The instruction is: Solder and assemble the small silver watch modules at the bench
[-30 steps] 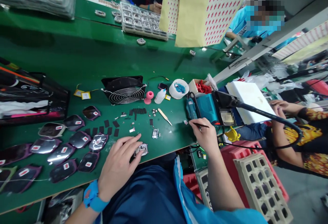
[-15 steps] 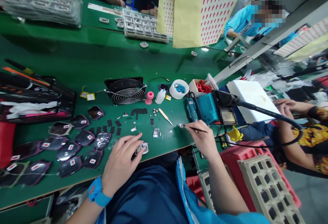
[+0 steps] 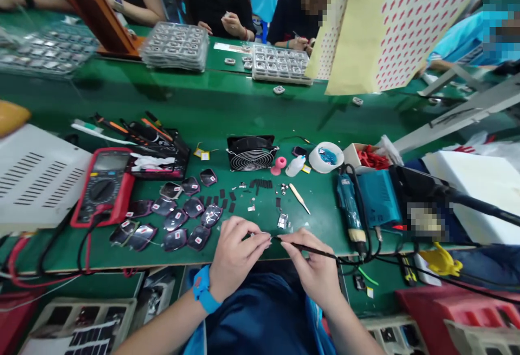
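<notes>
On the wearer's side of the fan (image 3: pixel 252 159), the right hand (image 3: pixel 314 271) has its grip pinching a slim black tool (image 3: pixel 314 250), tip just beside the left hand (image 3: pixel 235 255), whose fingertips press together, on what I cannot tell; purple-rimmed dark panels (image 3: pixel 175 219) lie left of the fan, a white bottle (image 3: pixel 294 166) right of it

Slim dark tool (image 3: pixel 303 247) in right hand (image 3: pixel 316 269)

Glossy tabletop (image 3: pixel 323 198), metal fan guard (image 3: pixel 252 160)
</notes>
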{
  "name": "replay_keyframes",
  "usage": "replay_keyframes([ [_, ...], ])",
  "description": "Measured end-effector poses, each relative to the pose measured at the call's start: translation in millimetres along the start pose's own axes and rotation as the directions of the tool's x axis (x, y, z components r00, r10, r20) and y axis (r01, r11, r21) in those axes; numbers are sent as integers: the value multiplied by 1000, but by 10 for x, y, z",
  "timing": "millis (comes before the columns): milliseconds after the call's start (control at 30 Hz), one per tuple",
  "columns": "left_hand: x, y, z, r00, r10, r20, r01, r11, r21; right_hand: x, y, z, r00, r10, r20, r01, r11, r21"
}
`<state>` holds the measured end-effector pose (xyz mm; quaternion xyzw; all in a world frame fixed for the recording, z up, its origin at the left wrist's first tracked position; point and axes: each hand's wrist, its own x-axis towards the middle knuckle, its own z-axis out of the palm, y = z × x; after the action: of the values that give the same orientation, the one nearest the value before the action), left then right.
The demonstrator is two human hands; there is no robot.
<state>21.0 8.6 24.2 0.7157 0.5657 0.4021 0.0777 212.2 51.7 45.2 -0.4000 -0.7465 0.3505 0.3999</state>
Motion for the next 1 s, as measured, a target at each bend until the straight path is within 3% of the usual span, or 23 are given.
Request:
replay_keyframes([
  [233, -84, -25, 24, 995, 7, -100, -4, 999, 33, -67, 9, 58, 948, 315, -48, -300, 933, 199],
  [400, -100, 10, 56, 991, 27, -130, -20, 998, 51, -96, 18, 90, 899, 437, -23, -391, 827, 403],
  [500, -85, 28, 69, 991, 41, -126, -38, 999, 31, -113, 33, 88, 891, 454, 10, -410, 794, 448],
  [667, 4, 36, 5, 996, 84, -11, -84, 996, -7, -96, 45, -26, 925, 373, 67, -367, 838, 403],
  [800, 135, -37, -105, 988, 136, 76, -139, 989, 45, -10, 128, -241, 912, 399, -94, -293, 795, 531],
  [900, 343, -83, -165, 973, 201, 111, -211, 973, 92, 35, 318, -376, 884, 433, -176, -276, 786, 553],
  [1000, 703, -42, -176, 941, 314, 130, -332, 930, 158, 53, 565, -394, 879, 459, -132, -333, 787, 519],
])
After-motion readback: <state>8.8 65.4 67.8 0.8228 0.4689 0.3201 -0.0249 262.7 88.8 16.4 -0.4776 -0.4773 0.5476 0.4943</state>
